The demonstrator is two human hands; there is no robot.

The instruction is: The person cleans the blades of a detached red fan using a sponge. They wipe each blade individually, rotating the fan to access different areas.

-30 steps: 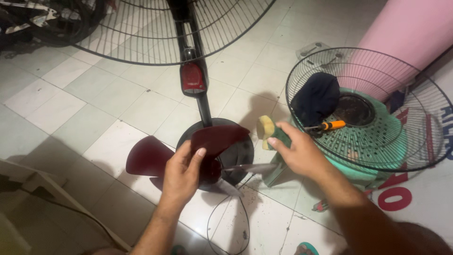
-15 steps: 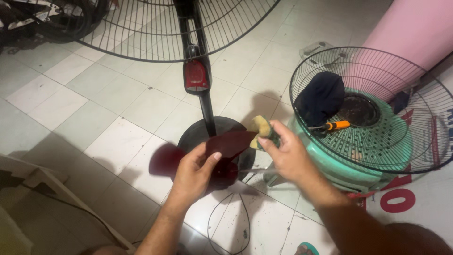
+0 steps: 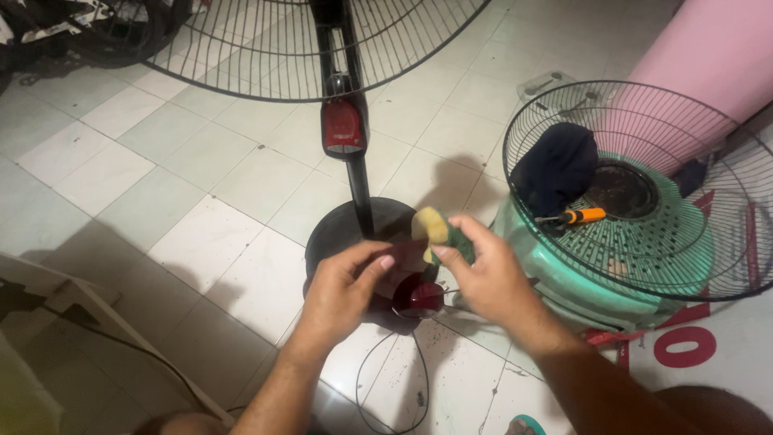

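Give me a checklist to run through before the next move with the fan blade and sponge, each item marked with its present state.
1. Left hand grips the dark red fan blade: ok.
2. Right hand holds the yellow-green sponge: ok.
3. Sponge touching the blade: cannot tell, the fingers hide the contact.
4. Blade held above the black fan base, clear of the pole: ok.
5. Orange-handled screwdriver lying out of the way on the green stool: ok.
6. Black cable on the floor below the hands: not ok.

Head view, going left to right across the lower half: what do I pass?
Left hand → red fan blade → right hand holding sponge → screwdriver → loose fan guard.
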